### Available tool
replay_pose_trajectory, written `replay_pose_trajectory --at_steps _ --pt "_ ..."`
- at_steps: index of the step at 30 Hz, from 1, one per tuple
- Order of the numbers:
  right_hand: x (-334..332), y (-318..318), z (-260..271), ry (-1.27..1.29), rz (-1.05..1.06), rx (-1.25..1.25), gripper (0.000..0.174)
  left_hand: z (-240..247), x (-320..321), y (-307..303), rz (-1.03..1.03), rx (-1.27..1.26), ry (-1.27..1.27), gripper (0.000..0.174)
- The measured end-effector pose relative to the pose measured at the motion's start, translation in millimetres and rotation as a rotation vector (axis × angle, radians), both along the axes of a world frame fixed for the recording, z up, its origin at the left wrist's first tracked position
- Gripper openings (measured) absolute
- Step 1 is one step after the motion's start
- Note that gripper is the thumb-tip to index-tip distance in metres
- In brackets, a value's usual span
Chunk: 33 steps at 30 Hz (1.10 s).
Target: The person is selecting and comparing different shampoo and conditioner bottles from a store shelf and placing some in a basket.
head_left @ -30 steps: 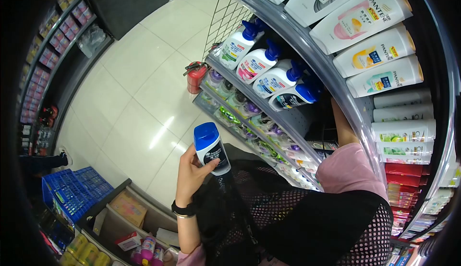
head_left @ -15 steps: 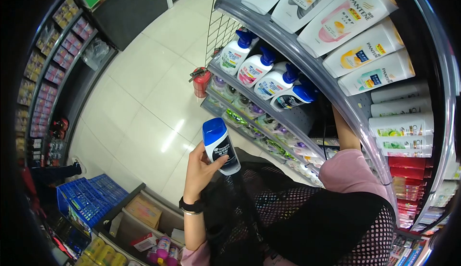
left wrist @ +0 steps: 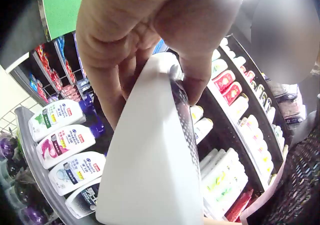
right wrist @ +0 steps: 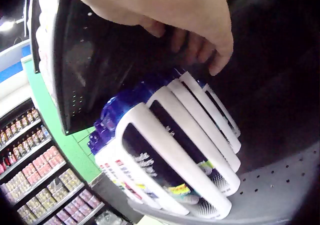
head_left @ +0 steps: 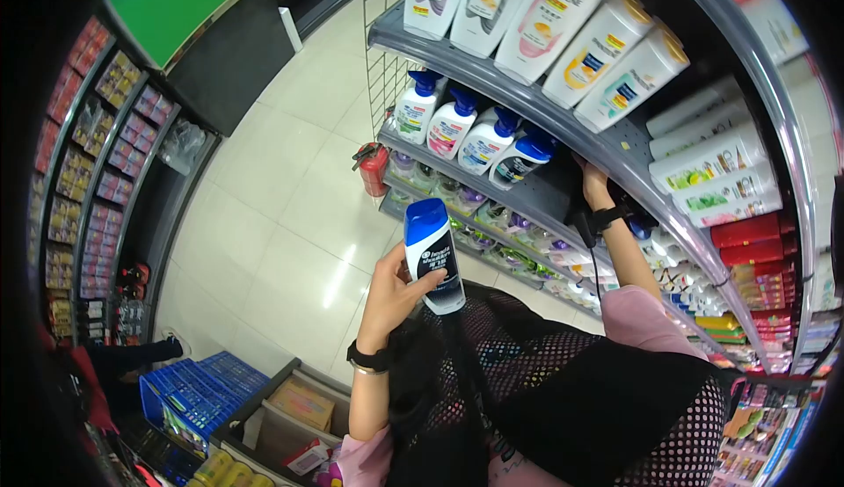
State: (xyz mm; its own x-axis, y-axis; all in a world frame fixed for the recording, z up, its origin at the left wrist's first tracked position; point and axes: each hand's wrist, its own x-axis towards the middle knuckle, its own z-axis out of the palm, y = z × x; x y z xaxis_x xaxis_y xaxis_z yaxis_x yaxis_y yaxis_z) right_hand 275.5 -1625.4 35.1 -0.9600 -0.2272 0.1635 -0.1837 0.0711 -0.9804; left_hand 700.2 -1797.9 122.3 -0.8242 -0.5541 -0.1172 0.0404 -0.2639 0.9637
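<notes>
"What does the head view show?"
"The left hand (head_left: 385, 292) grips a blue-capped bottle (head_left: 437, 251), cap up, out in front of the shelf (head_left: 547, 199). The right hand (head_left: 595, 181) reaches in over that shelf, near some pump bottles (head_left: 451, 127)."
"And the left wrist?"
"Thumb on one side of the gripped bottle, fingers on the other, its plain white side facing us."
"The right wrist?"
"Loosely bent fingers, nothing in them, close to standing bottles (right wrist: 172, 147). Whether they touch any, I can't tell."
</notes>
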Motion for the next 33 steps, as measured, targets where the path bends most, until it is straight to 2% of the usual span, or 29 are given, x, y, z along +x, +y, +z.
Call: replay_pose_trajectory --at_steps 2,3,5,9,11,12,16,20,23,29,31,33 --pt "25 10 0 -0.066 0.088 -0.075 0.038 0 -2 1 -0.038 -0.016 0.038 0.032" --pt "58 7 31 -0.123 0.127 0.002 0.031 -2 -3 1 -0.056 -0.023 0.060 0.032" --pt "96 16 47 -0.153 0.278 0.060 0.028 -9 -3 1 -0.108 -0.062 0.040 0.030" --pt "163 15 69 -0.010 0.613 0.198 0.025 -13 -2 9 -0.174 -0.028 0.114 0.032" --pt "191 7 80 -0.075 0.680 0.169 0.024 -18 4 15 -0.195 -0.041 0.139 0.034" --pt "191 7 79 -0.008 0.687 0.229 0.023 -24 8 19 -0.201 -0.052 0.156 0.037" --pt "156 5 74 -0.135 0.413 0.244 0.023 -41 29 32 -0.136 -0.042 0.223 0.034" --pt "128 -4 83 -0.236 0.258 0.329 0.031 -59 59 37 -0.126 -0.091 0.175 0.041" --pt "132 -24 82 -0.164 0.272 0.346 0.028 -76 73 38 -0.052 -0.055 0.185 0.041" --pt "186 -59 67 0.035 0.469 0.357 0.019 -82 81 28 0.076 -0.225 0.134 0.036" --pt "195 -59 69 0.037 0.478 0.351 0.020 -75 86 22 0.072 -0.295 0.088 0.037" --pt "181 -54 68 0.037 0.400 0.403 0.021 -78 86 23 0.090 -0.287 0.139 0.037"
